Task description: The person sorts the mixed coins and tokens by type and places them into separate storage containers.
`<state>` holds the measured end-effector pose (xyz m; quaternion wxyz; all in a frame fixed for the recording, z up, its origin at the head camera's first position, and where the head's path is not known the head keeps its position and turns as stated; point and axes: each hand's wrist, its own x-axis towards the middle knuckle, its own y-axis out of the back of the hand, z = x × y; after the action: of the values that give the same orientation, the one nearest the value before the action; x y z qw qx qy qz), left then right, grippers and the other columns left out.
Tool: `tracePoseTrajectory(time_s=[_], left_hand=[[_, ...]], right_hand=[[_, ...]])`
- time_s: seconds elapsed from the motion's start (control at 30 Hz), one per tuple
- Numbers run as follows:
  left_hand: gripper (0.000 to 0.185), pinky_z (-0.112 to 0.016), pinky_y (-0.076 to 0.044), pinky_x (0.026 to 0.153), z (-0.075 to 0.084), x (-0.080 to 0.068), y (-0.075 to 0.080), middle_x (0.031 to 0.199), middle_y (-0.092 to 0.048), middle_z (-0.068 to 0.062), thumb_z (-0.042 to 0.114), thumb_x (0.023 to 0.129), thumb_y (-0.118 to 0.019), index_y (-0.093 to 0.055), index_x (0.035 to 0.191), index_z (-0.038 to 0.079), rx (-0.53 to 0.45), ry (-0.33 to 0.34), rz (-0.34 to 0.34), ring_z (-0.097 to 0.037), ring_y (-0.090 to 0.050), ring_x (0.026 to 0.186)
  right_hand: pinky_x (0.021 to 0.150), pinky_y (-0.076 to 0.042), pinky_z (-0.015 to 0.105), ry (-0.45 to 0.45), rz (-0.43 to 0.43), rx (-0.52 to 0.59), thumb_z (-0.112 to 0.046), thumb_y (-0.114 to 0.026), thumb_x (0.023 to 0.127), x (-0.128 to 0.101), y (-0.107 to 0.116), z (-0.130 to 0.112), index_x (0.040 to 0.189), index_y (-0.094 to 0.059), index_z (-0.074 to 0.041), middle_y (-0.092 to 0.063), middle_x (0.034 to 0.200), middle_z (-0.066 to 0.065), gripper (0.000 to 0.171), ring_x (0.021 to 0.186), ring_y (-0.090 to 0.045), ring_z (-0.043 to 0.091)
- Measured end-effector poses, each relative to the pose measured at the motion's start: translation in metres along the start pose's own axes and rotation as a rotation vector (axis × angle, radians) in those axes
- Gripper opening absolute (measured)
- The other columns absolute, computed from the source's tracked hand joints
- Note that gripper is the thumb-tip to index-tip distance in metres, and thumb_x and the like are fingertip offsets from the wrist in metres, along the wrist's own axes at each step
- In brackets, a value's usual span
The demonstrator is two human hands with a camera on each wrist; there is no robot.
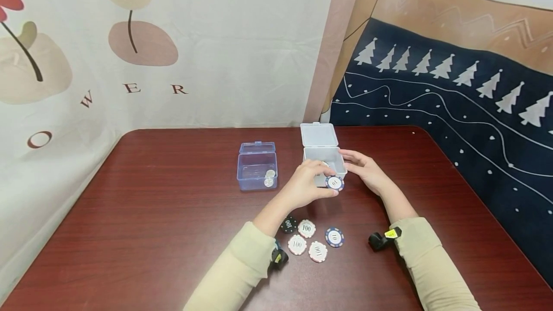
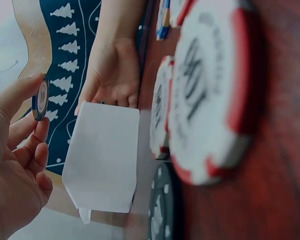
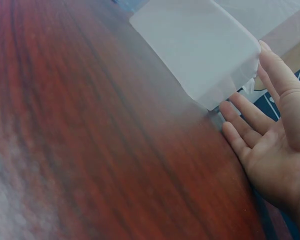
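The left hand pinches a blue-and-white poker chip between thumb and fingertips, holding it on edge right at the front of the clear white plastic box. In the left wrist view the same chip sits at the tip of the thumb with the other fingers curled below it, and the box lies just beyond the hand. The box stands on the dark red wooden table with its lid flipped open and standing up at the back.

The right hand lies against the right side of the box, fingers straight and relaxed, palm turned toward the wall of the box; the right wrist view shows the fingertips just touching the box's lower corner, holding nothing.

Nearer the person than the box, five more chips lie flat on the table in a loose cluster: a black chip, three red-and-white chips marked 100, and a second blue-and-white chip. To the left of the white box stands a blue-tinted clear box, lid open, with a few small pale round pieces inside.
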<state>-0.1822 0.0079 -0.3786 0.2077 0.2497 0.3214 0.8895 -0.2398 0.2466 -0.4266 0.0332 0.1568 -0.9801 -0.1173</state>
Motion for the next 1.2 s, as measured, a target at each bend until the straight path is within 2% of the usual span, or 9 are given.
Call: tracePoseTrajectory(time_s=[0.2, 0.37, 0.5, 0.9, 1.2], left_hand=[[0.041, -0.034, -0.038, 0.088, -0.004, 0.007, 0.003, 0.107, -0.063, 0.0, 0.025, 0.075, -0.083, -0.071, 0.111, 0.01, 0.01, 0.026, 0.087, -0.017, -0.047, 0.103], [0.041, -0.036, -0.037, 0.087, -0.009, 0.013, 0.004, 0.112, -0.064, -0.001, 0.026, 0.075, -0.083, -0.071, 0.111, 0.011, 0.037, 0.085, 0.138, -0.018, -0.048, 0.102], [0.041, -0.038, -0.035, 0.089, -0.014, 0.016, 0.004, 0.113, -0.064, -0.001, 0.028, 0.076, -0.082, -0.071, 0.112, 0.011, 0.046, 0.138, 0.155, -0.019, -0.047, 0.104], [0.041, -0.04, -0.034, 0.089, -0.021, 0.024, 0.001, 0.11, -0.063, -0.002, 0.029, 0.077, -0.081, -0.071, 0.114, 0.012, 0.073, 0.235, 0.229, -0.02, -0.047, 0.104], [0.04, -0.041, -0.034, 0.088, -0.023, 0.024, -0.002, 0.113, -0.063, -0.001, 0.026, 0.079, -0.08, -0.07, 0.115, 0.012, 0.084, 0.272, 0.263, -0.022, -0.048, 0.103]], right_hand=[[0.107, -0.027, 0.051, 0.002, 0.003, -0.001, -0.022, -0.064, 0.093, 0.001, 0.0, 0.001, 0.141, -0.046, -0.005, -0.046, 0.14, 0.018, 0.054, 0.128, -0.042, 0.03], [0.106, -0.027, 0.052, -0.004, 0.002, -0.001, -0.023, -0.064, 0.093, 0.0, 0.0, 0.002, 0.141, -0.045, -0.006, -0.045, 0.141, 0.018, 0.054, 0.128, -0.041, 0.031], [0.106, -0.027, 0.051, -0.008, 0.004, 0.002, -0.023, -0.064, 0.093, 0.0, 0.0, 0.001, 0.141, -0.045, -0.005, -0.045, 0.141, 0.017, 0.055, 0.128, -0.041, 0.031], [0.107, -0.027, 0.051, -0.006, 0.0, 0.007, -0.02, -0.062, 0.094, 0.001, 0.0, 0.002, 0.141, -0.045, -0.006, -0.044, 0.142, 0.017, 0.052, 0.128, -0.041, 0.03], [0.107, -0.026, 0.052, -0.012, 0.004, 0.006, -0.021, -0.063, 0.094, 0.001, 0.001, 0.003, 0.141, -0.045, -0.006, -0.044, 0.142, 0.017, 0.053, 0.129, -0.04, 0.031]])
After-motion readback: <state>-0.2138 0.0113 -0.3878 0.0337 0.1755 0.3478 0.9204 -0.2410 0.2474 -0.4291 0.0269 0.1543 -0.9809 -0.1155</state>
